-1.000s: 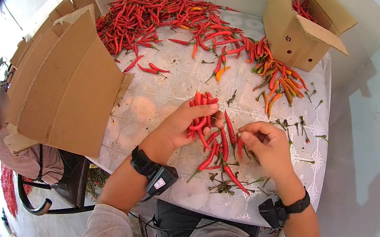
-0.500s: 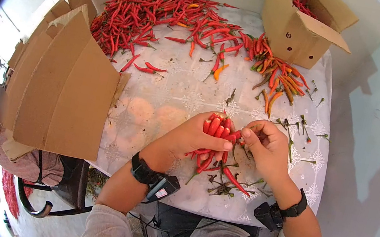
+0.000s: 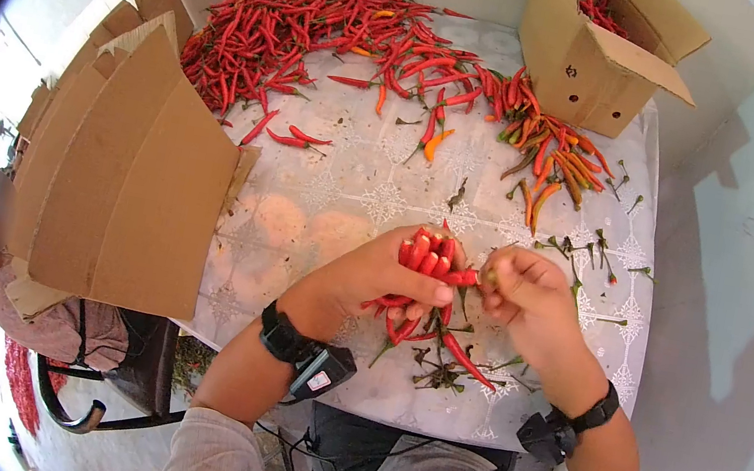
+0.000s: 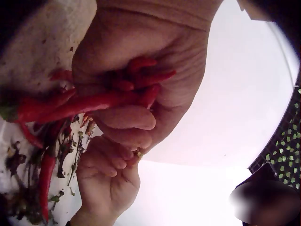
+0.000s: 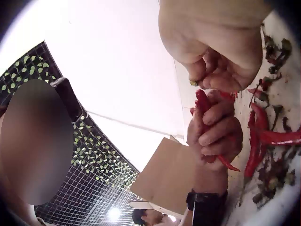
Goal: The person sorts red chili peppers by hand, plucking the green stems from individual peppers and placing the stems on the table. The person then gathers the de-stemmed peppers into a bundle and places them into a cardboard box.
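Note:
In the head view my left hand (image 3: 376,271) grips a bunch of red chillies (image 3: 430,263), their stemless ends pointing up and their tips hanging below the fingers. One chilli (image 3: 462,278) juts out sideways toward my right hand (image 3: 531,303). Thumb and forefinger of the right hand pinch a small greenish chilli stem (image 5: 193,83), just off that chilli's end. The left wrist view shows the chilli tips (image 4: 155,77) lying across the palm. Under the hands, several loose red chillies (image 3: 468,359) lie on the table beside a little heap of dark stems (image 3: 441,375).
A large pile of red chillies (image 3: 265,39) covers the back left of the table (image 3: 304,192). Orange and brownish chillies (image 3: 570,169) lie near an open cardboard box (image 3: 571,78). Scattered stems (image 3: 602,245) lie to the right. More cardboard (image 3: 132,192) stands at left, near a seated person (image 3: 52,304).
The left hand has turned and lowered over the loose chillies. The right hand has brought a chilli from the table to the bunch, then drawn slightly away with the stem pinched.

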Tool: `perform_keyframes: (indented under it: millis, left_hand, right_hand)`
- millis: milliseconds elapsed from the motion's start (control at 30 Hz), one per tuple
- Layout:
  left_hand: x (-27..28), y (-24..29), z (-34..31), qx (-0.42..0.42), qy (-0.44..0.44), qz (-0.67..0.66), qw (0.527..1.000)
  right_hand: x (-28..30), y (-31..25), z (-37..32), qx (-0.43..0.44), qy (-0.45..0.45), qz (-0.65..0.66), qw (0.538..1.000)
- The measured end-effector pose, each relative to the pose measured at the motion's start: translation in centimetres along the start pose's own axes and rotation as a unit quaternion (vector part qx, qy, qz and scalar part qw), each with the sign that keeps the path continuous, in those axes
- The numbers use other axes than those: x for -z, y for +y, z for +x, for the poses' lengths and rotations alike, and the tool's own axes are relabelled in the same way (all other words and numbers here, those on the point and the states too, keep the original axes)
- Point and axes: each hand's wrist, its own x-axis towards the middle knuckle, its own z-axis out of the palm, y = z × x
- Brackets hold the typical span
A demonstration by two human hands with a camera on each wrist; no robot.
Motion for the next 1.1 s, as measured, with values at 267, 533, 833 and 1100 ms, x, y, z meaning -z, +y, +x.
perform_keyframes:
  millis: [267, 533, 833, 1100]
  left_hand:
    - [2.2, -0.2, 0.2, -0.054, 0.071, -0.192, 0.977]
    - [3.1, -0.8, 0.5, -0.062, 0.128, -0.224, 0.964]
    - [2.5, -0.6, 0.5, -0.057, 0.157, -0.198, 0.966]
    - [3.0, -0.9, 0.7, -0.063, 0.151, -0.201, 0.966]
  right_hand:
    - [7.1, -4.4, 0.8, 0.401, 0.366, -0.002, 0.840]
    - [2.2, -1.7, 0.1, 0.387, 0.207, -0.516, 0.736]
    - [-1.0, 1.6, 0.1, 0.291, 0.089, -0.700, 0.646]
    - [0.7, 0.7, 0.6, 0.313, 0.141, -0.713, 0.612]
